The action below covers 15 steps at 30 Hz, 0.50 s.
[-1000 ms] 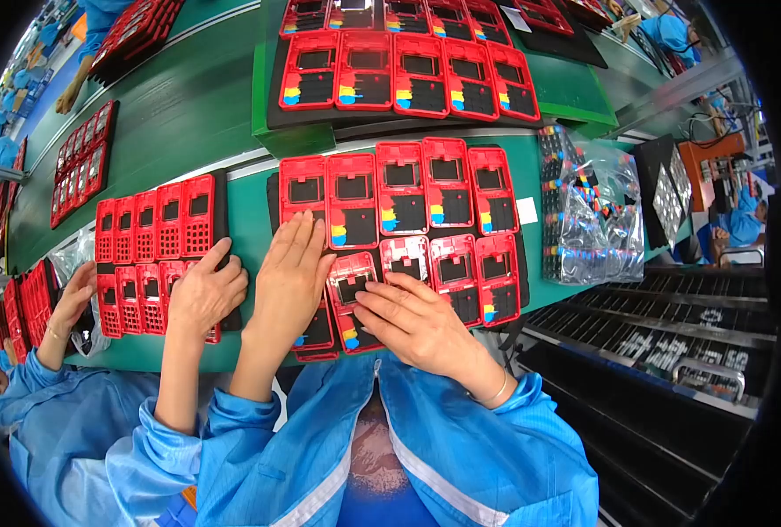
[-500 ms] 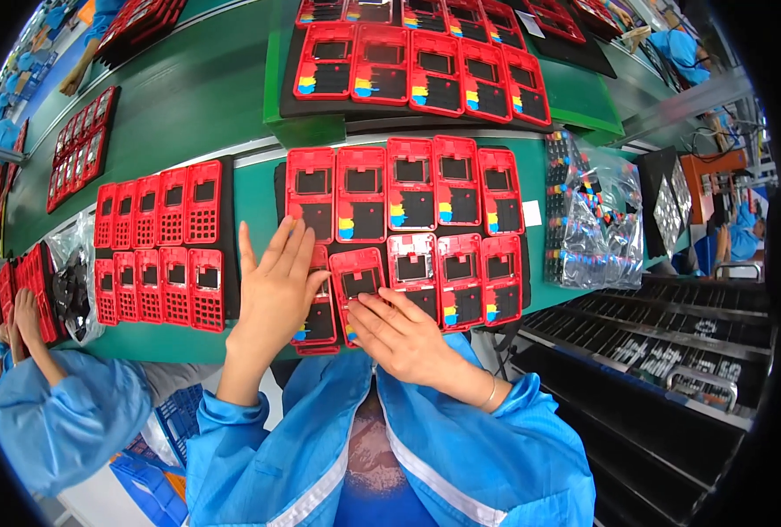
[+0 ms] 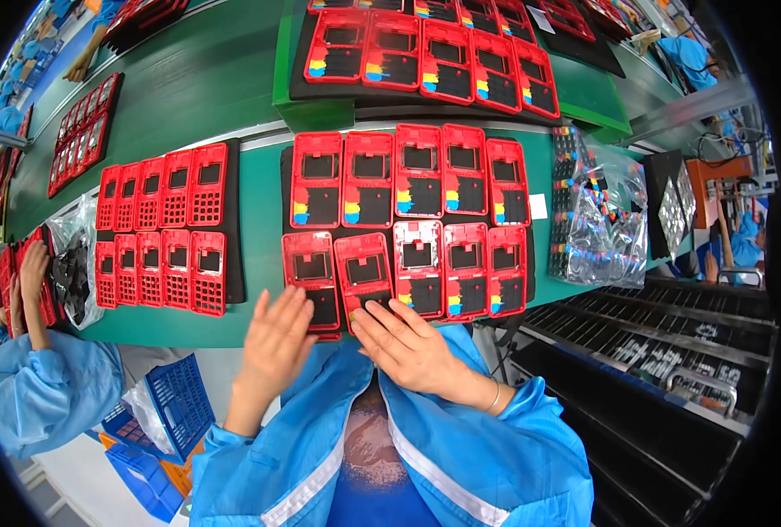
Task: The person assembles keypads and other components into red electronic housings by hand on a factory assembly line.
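Since the earlier frame, the left hand (image 3: pixel 276 340) has been drawn back toward the near edge of the green surface (image 3: pixel 263 220); its fingers are extended and released by the lower left case (image 3: pixel 311 274), though whether it is touched cannot be told. Under the right hand's (image 3: pixel 412 350) straightened, unclenched fingers, the bottom of the tilted case (image 3: pixel 362 266) is partly covered. Both red cases are set in the near row on a black tray (image 3: pixel 531 268).

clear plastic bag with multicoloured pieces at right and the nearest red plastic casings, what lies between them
Head view: between the red casings and bag are the black mat's edge, green tabletop and a small flat white square.
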Each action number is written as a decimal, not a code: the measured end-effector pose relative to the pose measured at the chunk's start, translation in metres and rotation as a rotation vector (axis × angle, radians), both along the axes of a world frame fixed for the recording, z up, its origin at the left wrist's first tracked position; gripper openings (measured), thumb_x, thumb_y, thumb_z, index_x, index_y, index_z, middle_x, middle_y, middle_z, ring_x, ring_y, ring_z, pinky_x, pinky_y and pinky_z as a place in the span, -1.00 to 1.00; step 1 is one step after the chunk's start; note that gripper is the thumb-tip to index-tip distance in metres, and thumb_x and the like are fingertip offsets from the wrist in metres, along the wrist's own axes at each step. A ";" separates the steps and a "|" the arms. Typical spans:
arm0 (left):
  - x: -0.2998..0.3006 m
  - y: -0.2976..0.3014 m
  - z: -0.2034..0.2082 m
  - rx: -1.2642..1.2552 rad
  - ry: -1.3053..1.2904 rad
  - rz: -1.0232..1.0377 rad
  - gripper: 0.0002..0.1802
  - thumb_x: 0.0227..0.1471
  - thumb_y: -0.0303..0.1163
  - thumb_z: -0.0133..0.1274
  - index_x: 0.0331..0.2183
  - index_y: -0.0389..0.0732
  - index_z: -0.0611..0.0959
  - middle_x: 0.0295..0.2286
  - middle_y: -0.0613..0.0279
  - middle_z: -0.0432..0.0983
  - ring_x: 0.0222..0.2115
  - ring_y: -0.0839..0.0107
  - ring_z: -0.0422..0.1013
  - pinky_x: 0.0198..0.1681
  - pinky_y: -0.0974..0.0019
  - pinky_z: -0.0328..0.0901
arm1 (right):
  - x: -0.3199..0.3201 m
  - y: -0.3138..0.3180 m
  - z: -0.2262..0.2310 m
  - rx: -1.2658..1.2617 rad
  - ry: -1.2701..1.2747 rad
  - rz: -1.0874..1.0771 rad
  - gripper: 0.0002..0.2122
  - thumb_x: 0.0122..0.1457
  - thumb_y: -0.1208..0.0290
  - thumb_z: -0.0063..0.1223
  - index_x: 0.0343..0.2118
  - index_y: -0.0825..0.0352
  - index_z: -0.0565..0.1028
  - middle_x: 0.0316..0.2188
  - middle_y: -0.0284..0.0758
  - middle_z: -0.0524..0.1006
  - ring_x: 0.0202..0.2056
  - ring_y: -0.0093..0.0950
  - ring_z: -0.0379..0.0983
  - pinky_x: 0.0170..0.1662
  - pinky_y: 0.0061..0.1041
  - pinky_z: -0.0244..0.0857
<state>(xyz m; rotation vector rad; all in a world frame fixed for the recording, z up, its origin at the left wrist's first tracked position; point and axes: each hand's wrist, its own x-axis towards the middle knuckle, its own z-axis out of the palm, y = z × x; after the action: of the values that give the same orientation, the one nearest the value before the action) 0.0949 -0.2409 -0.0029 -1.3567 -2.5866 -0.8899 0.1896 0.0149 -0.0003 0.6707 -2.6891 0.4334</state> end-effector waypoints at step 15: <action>0.034 0.020 -0.035 -0.186 0.160 0.168 -0.26 0.06 -0.38 0.25 0.24 -0.39 0.43 0.29 -0.15 0.26 0.37 -0.07 0.13 0.40 -0.31 -0.02 | 0.004 -0.002 0.002 -0.118 -0.086 -0.014 -0.61 0.14 0.48 0.16 0.06 0.38 0.59 0.15 -0.20 0.55 0.23 -0.30 0.45 0.35 -0.18 0.24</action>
<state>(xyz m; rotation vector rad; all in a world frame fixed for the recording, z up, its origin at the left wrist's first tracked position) 0.1284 -0.2204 -0.0380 -1.1732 -2.6615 -0.5058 0.1941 0.0131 0.0021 0.6123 -2.7208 0.6259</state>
